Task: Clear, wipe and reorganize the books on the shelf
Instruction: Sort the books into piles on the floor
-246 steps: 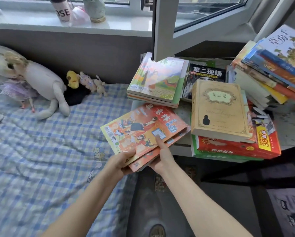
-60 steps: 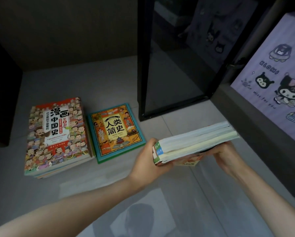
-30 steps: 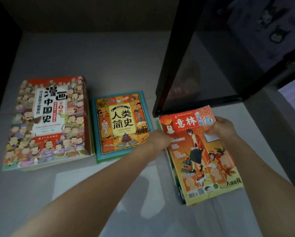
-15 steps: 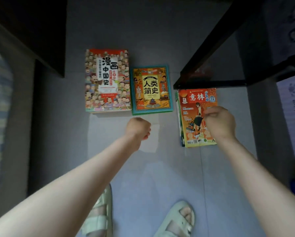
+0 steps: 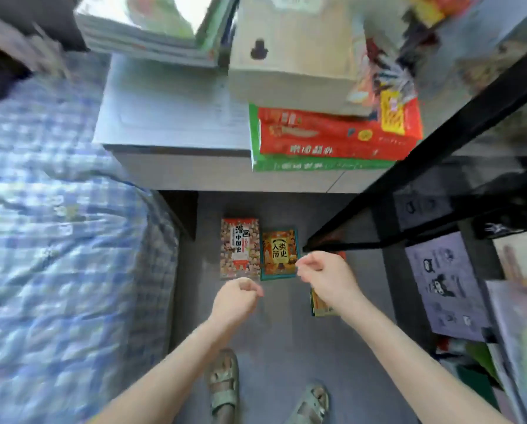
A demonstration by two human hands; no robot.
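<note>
Head cam view, looking straight down. Both hands hang over the floor (image 5: 271, 338) with nothing in them. The left hand (image 5: 237, 296) is balled into a fist. The right hand (image 5: 326, 276) has its fingers curled in and its thumb near the forefinger.

What worries me is the pile on the grey surface (image 5: 170, 117). The red book set (image 5: 332, 136) and the green one (image 5: 317, 165) under it stick out past the front edge, with a fat tan book (image 5: 292, 56) on top. Yank the wrong one and I reckon the lot slides down onto the floor books or the sandals (image 5: 224, 384).

The corner of the black-framed glass door (image 5: 424, 179) sits right by the right hand too, so a quick reach up could clip it.

Three lots are flat on the floor: the comic history book (image 5: 239, 247), the teal-edged book (image 5: 279, 255) touching its side, and a thin stack (image 5: 320, 304) half hidden behind the right wrist.

As for containers, there's only the cabinet behind that door, and it's too dark and blurry to see what's inside. Can't tell if the red and green things are boxes either.
</note>
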